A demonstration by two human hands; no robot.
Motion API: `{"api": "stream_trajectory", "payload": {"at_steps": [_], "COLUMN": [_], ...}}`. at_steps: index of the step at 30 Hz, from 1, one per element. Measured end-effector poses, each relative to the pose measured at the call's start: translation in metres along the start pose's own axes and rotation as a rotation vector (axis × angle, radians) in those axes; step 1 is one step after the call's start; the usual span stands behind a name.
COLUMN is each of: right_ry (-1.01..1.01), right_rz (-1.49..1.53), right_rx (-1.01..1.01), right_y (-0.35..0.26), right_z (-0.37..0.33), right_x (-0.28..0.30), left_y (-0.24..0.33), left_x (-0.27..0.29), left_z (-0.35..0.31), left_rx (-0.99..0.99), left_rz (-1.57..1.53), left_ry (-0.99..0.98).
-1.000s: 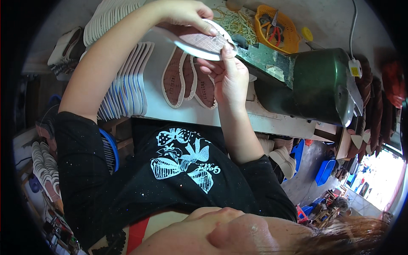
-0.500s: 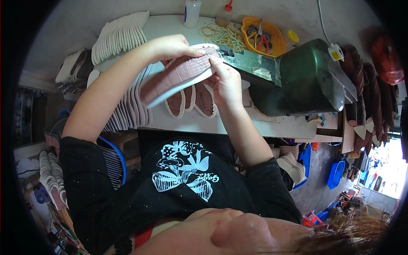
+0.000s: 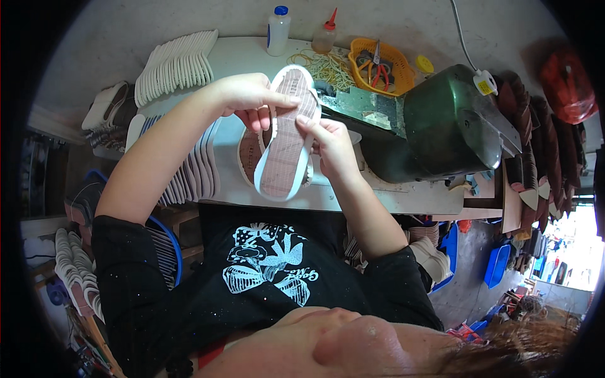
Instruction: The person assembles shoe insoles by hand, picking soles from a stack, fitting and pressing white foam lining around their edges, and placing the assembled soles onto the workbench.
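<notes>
Two hands on one sole: we are holding the brown-and-white sole (image 3: 282,160) in the air over the bench (image 3: 397,201), its brown face turned up toward us.
Left hand (image 3: 252,101): we are pressing its thumb on the face near the far end, the other fingers half curled at the left edge.
Right hand (image 3: 329,142): we are pinching the right edge at the narrow waist, thumb on top.
Sole's feel: we are judging it light, bendable yet springy, neither fragile nor very slippery; both edges at the waist are offering the surest hold.
Blue-rimmed container (image 3: 178,255): beside our left elbow, it is holding a row of thin upright pieces.
Yellow basket (image 3: 403,80): beyond the sole, it is holding red-handled pliers (image 3: 380,77) and scissors.
Bottles: farther back, a blue-capped bottle (image 3: 278,34) and a red-nozzled bottle (image 3: 324,41) are standing; we are not making out their contents.
</notes>
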State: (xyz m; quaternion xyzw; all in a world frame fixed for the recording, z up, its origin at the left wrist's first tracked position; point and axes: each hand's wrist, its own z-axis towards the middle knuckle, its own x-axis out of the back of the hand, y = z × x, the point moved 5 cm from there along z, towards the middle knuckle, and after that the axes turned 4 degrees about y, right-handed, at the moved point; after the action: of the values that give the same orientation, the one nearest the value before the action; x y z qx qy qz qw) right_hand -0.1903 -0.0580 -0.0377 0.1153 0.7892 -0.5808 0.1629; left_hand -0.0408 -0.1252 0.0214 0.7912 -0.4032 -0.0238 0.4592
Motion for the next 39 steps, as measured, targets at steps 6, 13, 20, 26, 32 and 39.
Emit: {"api": "stream_trajectory", "payload": {"at_steps": [6,13,20,26,32,39], "right_ry": [0.0,-0.24,0.008,0.119,0.208,0.231], "right_rz": [-0.01,-0.134,0.163,0.228,0.279,0.26], "right_rx": [0.061,-0.196,0.017,0.048,0.055,0.04], "right_y": [-0.007,0.037,0.034,0.023,0.005,0.005], "right_z": [-0.005,-0.047,-0.024,0.003,0.013,0.016], "right_x": [0.001,-0.001,-0.015,-0.02,-0.023,-0.031], "left_y": [-0.015,-0.018,-0.017,0.021,0.061,0.051], "left_x": [-0.001,0.009,0.032,0.064,0.045,0.037], "left_z": [0.014,0.027,0.05,0.08,0.089,0.1], "left_rx": [-0.008,-0.067,-0.014,-0.059,-0.774,-0.501], "left_rz": [-0.15,-0.259,-0.153,0.394,0.694,0.447], "left_ry": [0.138,0.228,0.262,0.16,-0.045,-0.453]}}
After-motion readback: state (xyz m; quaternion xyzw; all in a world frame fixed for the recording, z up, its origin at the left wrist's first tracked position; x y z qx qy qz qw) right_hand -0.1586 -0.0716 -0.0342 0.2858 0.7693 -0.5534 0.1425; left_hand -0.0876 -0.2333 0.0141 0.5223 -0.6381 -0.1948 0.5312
